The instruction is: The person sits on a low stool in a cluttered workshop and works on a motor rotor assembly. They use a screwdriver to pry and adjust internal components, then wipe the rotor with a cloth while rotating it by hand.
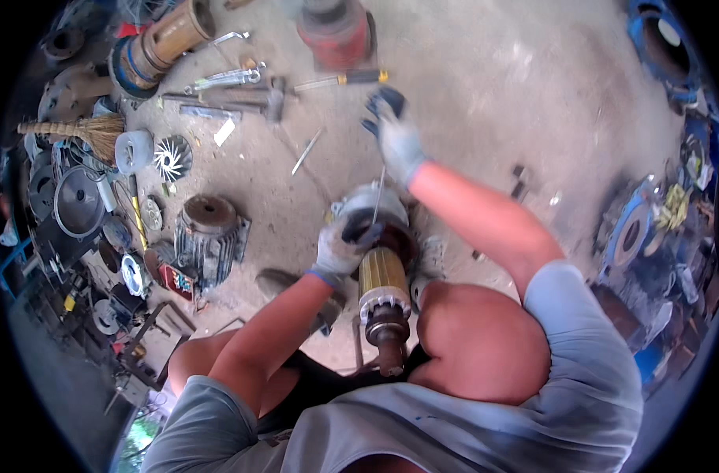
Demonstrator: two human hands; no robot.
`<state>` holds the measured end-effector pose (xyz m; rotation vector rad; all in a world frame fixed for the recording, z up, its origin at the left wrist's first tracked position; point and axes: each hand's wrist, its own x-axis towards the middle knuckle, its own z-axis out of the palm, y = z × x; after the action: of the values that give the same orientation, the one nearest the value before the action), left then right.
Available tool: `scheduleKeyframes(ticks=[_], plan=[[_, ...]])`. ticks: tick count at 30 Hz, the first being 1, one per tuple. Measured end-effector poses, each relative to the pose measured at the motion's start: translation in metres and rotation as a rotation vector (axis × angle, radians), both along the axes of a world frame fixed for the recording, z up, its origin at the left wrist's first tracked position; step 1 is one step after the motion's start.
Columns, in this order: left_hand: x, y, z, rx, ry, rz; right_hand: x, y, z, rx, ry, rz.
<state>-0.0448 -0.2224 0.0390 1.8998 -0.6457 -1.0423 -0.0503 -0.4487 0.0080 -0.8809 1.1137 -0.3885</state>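
Observation:
A motor rotor (383,276) stands between my knees, its bare shaft end (391,355) toward me and its far end at a round grey end cover (371,206). My left hand (343,246), in a white glove with dark fingertips, closes beside the end cover around the lower end of a thin metal rod (380,193), which points away from me. Farther out, my gloved right hand (395,130) reaches over the floor, slightly blurred, its thumb and fingers apart. Nearest to it lies a tool with a yellow-and-black handle (362,76), which it does not visibly touch.
A blurred red machine part (336,35) stands at the far middle. A hammer (275,98), wrenches (225,79) and a thin pale rod (306,151) lie to the left. A motor body (209,236), a fan wheel (171,158) and a broom (91,134) are nearby. Parts crowd the right side.

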Motion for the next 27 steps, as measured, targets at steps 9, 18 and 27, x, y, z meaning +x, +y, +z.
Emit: scheduleKeyframes(ticks=[9, 18, 27], plan=[[0.0, 0.0, 0.006, -0.034, -0.091, 0.016, -0.055, 0.02, -0.043, -0.072, -0.175, 0.148], [-0.001, 0.005, 0.0, -0.055, -0.017, 0.047, 0.035, 0.035, 0.006, -0.45, -0.012, 0.98], [0.058, -0.045, 0.054, -0.241, -0.839, -0.058, -0.109, 0.009, -0.053, -0.251, -0.015, 0.276]])
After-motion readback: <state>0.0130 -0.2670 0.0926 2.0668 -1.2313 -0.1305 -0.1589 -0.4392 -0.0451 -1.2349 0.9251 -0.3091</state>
